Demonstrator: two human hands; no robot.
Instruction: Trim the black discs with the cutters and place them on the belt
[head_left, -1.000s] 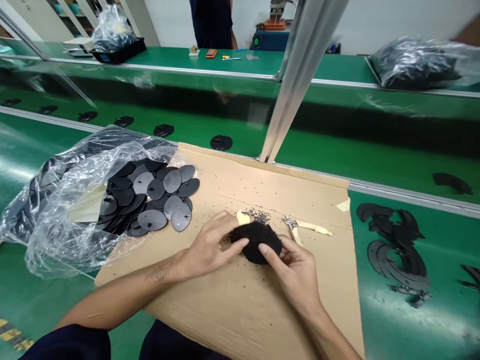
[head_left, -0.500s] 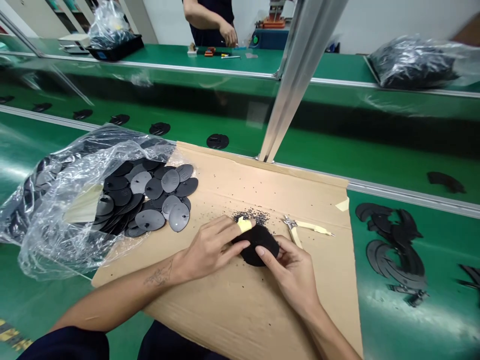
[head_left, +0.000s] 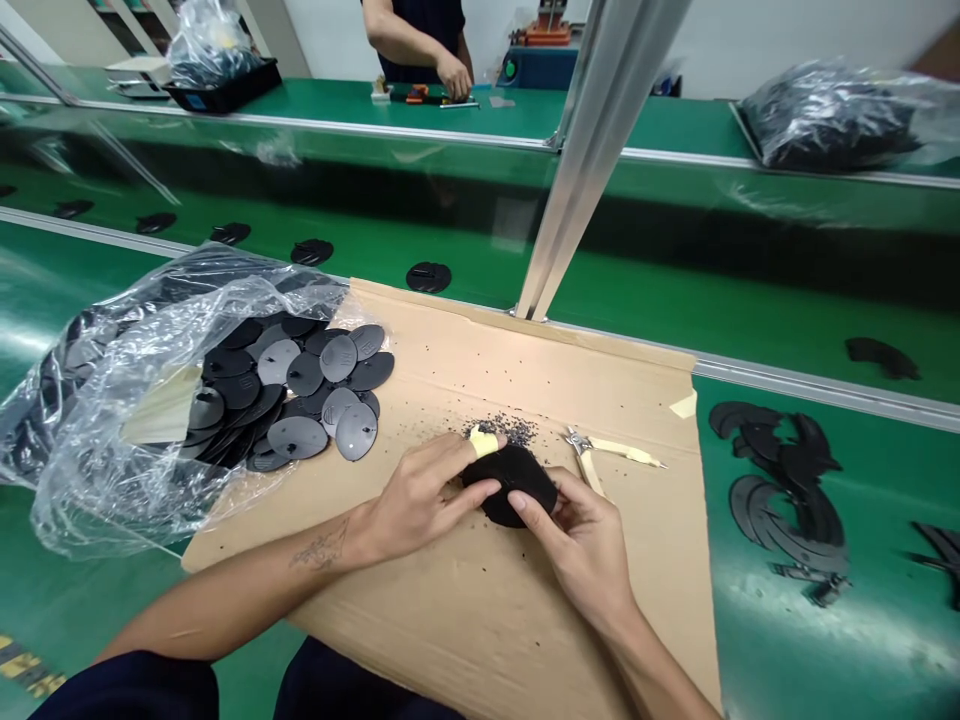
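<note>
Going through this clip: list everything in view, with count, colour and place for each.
oval disc: one, black, held between both hands.
disc pile: many, black and grey, in an open clear plastic bag.
crumbs: many, black, scattered on a cardboard sheet.
side cutters: one, yellow handles, on the cardboard.
scrap pieces: several, black, on the green bench right of the cardboard.
discs: about six, black, in a row beyond the cardboard.
upright post: one, aluminium, behind the cardboard.
bagged parts: one bag, black, far right.
co-worker: one, dark top, at the far bench.
left hand: bare, taped fingertip, on the disc.
right hand: bare, on the disc.
</note>
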